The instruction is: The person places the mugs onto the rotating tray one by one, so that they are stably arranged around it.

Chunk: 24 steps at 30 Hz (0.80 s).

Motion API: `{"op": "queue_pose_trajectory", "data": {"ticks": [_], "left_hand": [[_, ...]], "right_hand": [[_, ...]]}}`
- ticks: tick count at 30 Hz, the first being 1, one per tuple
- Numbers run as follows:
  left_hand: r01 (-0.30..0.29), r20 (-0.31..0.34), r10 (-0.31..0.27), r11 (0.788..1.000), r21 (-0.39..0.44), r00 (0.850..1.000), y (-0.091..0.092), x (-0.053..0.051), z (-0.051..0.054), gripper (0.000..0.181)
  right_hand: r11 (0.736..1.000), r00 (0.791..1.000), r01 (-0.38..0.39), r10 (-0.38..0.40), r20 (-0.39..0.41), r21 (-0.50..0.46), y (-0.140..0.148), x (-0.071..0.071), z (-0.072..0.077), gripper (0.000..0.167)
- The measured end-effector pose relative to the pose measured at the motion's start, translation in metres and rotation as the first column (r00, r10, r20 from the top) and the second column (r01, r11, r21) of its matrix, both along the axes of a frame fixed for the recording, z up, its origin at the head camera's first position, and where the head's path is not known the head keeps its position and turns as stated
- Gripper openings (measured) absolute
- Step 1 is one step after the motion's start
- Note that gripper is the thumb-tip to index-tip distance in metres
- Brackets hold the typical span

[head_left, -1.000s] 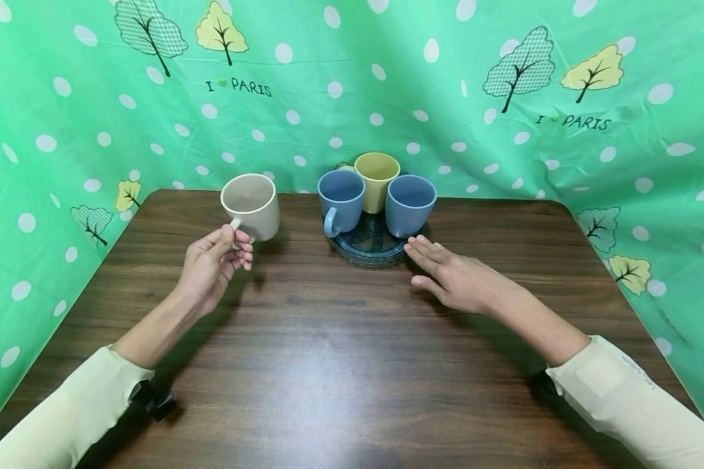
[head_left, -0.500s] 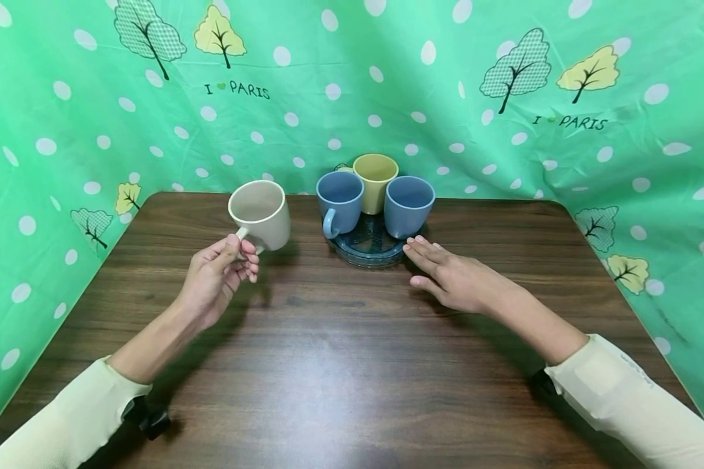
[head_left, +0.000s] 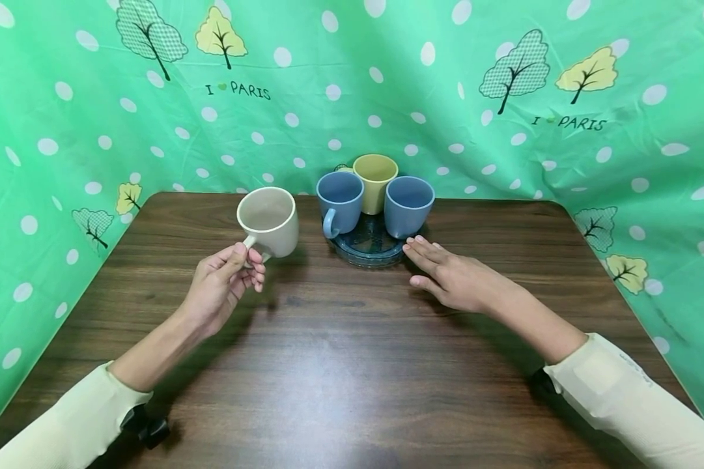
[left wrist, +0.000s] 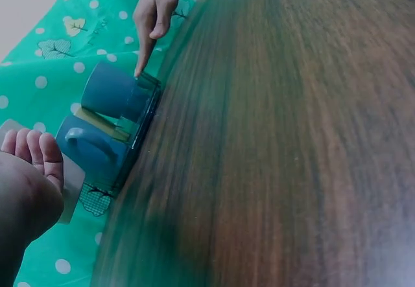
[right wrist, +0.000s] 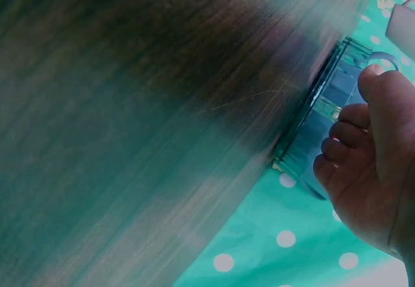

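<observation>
My left hand (head_left: 219,283) pinches the handle of a cream mug (head_left: 275,228), which it holds upright above the table, left of a round dark glass turntable (head_left: 370,259). Three mugs stand on that turntable: a blue mug (head_left: 341,202) with its handle toward me, a yellow mug (head_left: 376,179) behind, and a second blue mug (head_left: 409,208) at the right. With fingers extended, my right hand (head_left: 460,280) touches the turntable's right front rim. In the left wrist view the cream mug (left wrist: 71,190) is mostly hidden behind the left hand.
A brown wooden table (head_left: 328,365) bears everything. Green polka-dot cloth (head_left: 340,71) with printed trees hangs behind the table and along both sides. A small black device (head_left: 146,426) is strapped beneath the left sleeve.
The left hand has brought the cream mug rightward and slightly nearer to me, closer to the turntable. The right hand and the mugs on the turntable stay in place.
</observation>
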<state>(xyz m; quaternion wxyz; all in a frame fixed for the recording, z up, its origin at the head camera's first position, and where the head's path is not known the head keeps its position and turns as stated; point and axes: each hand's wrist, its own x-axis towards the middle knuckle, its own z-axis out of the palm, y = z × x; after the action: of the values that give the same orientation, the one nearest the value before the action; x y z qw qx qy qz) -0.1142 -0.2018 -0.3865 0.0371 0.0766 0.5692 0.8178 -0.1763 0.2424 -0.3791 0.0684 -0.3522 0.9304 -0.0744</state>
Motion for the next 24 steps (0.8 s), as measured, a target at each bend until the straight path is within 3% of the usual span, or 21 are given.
{"op": "queue_pose_trajectory", "data": {"ticks": [24], "left_hand": [[0.112, -0.037, -0.113, 0.993, -0.031, 0.993, 0.014, 0.006, -0.004, 0.037]], "right_hand": [[1.000, 1.000, 0.012, -0.013, 0.012, 0.008, 0.000, 0.000, 0.000, 0.068]]}}
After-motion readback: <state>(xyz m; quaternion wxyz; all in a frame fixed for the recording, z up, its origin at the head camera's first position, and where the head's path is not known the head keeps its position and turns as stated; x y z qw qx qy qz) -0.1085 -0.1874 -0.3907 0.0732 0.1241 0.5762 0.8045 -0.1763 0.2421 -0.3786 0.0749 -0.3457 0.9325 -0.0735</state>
